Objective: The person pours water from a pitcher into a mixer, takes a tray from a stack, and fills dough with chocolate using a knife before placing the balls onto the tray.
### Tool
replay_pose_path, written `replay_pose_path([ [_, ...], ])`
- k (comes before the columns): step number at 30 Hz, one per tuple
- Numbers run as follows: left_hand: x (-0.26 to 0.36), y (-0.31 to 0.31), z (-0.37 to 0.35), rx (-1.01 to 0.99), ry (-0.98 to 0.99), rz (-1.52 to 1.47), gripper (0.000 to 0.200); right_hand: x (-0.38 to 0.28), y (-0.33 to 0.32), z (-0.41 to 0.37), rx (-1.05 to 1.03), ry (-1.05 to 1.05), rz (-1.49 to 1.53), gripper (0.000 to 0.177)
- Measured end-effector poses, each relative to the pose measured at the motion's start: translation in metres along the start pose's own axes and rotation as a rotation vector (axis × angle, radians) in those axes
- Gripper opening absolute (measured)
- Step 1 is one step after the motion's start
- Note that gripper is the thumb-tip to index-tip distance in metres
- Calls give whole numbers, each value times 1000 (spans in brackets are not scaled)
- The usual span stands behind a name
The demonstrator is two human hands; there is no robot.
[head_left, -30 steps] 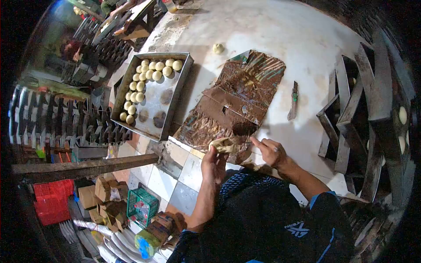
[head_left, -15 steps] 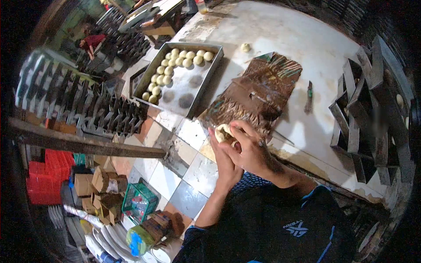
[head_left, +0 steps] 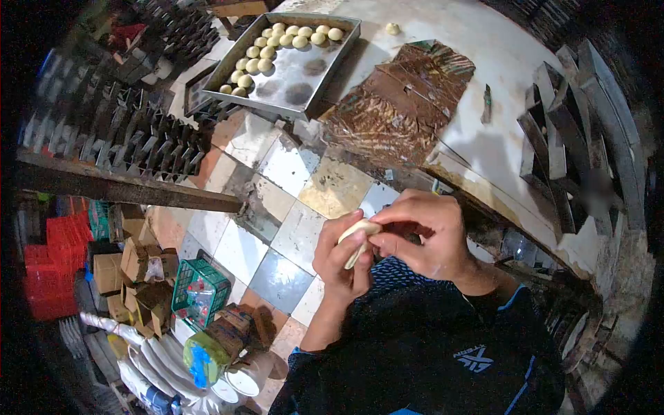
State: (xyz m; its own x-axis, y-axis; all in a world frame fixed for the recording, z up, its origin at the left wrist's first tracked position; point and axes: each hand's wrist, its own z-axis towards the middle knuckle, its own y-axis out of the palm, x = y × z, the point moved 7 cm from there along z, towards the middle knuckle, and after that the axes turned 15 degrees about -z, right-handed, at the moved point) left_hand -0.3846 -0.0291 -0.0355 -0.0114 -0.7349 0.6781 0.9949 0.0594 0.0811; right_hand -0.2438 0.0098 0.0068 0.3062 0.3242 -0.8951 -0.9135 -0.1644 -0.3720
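A pale piece of dough (head_left: 357,239) is held up in front of my chest, below the table edge. My left hand (head_left: 341,259) is wrapped round it from the left. From the right, my right hand (head_left: 427,238) pinches its upper edge between thumb and fingers. Beyond my hands lies a mound of brown filling (head_left: 401,104) on a sheet on the white table (head_left: 453,160). A metal tray (head_left: 319,97) with several round dough balls (head_left: 265,65) stands at the upper left. One more dough ball (head_left: 393,28) sits behind the brown mound.
A small knife-like tool (head_left: 487,105) lies right of the mound. Stacked metal trays (head_left: 553,138) stand at the right. A wooden beam (head_left: 131,182) crosses the left side. Below it are red crates (head_left: 52,270), cardboard boxes (head_left: 131,259) and a green basket (head_left: 201,290) on or near the tiled floor.
The view has tilted down, so the table and tray sit higher. My hands have drawn back from the table edge with the dough, which now looks folded, its opening no longer showing.
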Motion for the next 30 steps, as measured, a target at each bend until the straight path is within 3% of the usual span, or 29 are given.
replay_pose_path([
  [1, 5, 1, -4, 13, 17, 117, 36, -7, 0, -3, 6, 8, -5, 27],
  [3, 15, 8, -2, -72, -64, 266, 42, -38, 0, -10, 60, -253, -349, 27],
  [5, 15, 21, 1, -167, -133, 413, 48, -32, -2, -20, 55, -249, -424, 29],
  [7, 11, 27, 7, -24, -187, 69, 58, -35, -17, -31, 182, -390, -491, 32],
  [8, -11, 46, 0, -10, -521, -516, 66, -34, -38, -34, 211, -455, -455, 31],
  [9, -10, 60, 0, -10, -522, -702, 55, -39, -52, -38, 231, -440, -463, 31],
  [11, -8, 85, 4, -7, -456, -887, 49, -28, -87, -41, 242, -103, -288, 28],
  [13, -7, 118, 9, 1, -484, -908, 45, -11, -109, -55, 281, -111, -251, 28],
  [15, 2, 150, 20, -227, -217, -622, 40, 8, -133, -72, 310, -158, -180, 27],
  [16, -2, 168, 20, -174, -217, -668, 31, 8, -149, -81, 403, -249, -194, 26],
  [17, -5, 184, 22, -109, -147, -651, 37, 3, -166, -86, 420, -293, -161, 25],
  [19, 1, 222, 25, -83, -230, -423, 56, -3, -193, -100, 537, -252, -360, 26],
  [20, 1, 244, 27, -99, -200, -501, 72, -1, -207, -114, 566, -356, -510, 28],
  [21, 0, 267, 21, 36, -314, -687, 81, 5, -226, -126, 593, -354, -530, 28],
  [23, 7, 327, 23, -169, -406, -869, 101, 12, -265, -146, 631, -472, -353, 32],
  [24, 5, 355, 26, -384, -311, -960, 108, 24, -275, -156, 676, -485, -248, 25],
  [25, 18, 383, 34, -484, -357, -994, 79, 25, -291, -164, 688, -488, -259, 25],
  [27, 33, 414, 41, -645, -6, -1026, 52, 36, -311, -169, 471, -244, -461, 14],
  [28, 38, 418, 45, -568, 21, -930, 39, 35, -327, -166, 372, -141, -348, 15],
  [29, 40, 422, 49, -491, 16, -771, 31, 34, -337, -169, 334, -159, -540, 14],
  [30, 34, 422, 42, -424, -143, -745, 27, 26, -353, -178, 446, -136, -610, 15],
])
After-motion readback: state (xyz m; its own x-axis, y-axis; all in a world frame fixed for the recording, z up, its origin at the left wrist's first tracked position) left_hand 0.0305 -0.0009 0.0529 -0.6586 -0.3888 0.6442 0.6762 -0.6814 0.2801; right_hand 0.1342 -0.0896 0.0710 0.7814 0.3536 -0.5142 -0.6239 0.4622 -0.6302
